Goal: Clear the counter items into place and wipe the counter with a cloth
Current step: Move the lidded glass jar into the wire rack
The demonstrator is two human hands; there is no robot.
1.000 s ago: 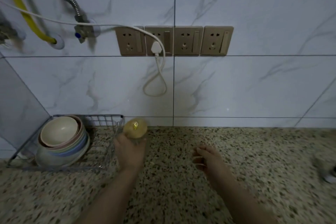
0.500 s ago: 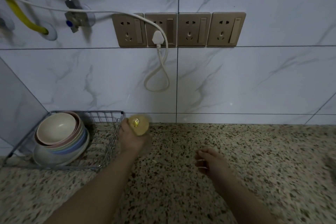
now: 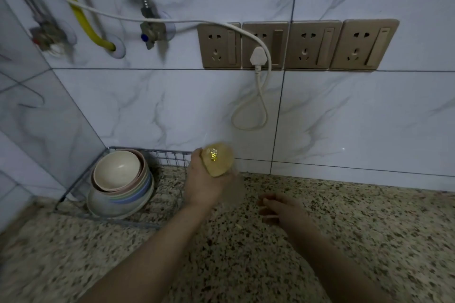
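Observation:
My left hand (image 3: 204,184) is shut around a clear jar with a yellow lid (image 3: 218,160), held upright just above the speckled stone counter (image 3: 357,241), close to the back wall. The jar's glass body is faint and partly hidden by my fingers. It sits right beside the right end of a wire dish rack (image 3: 170,155). My right hand (image 3: 283,206) hovers low over the counter to the right of the jar, fingers loosely apart and holding nothing. No cloth is in view.
A stack of several bowls (image 3: 120,182) fills the left end of the rack in the corner. On the tiled wall above are a row of sockets (image 3: 315,44), a white plug and looped cord (image 3: 258,59), and hoses and valves (image 3: 150,29).
My left hand has carried the jar a little farther back toward the wall, next to the rack. My right hand has stayed roughly where it was, still holding nothing.

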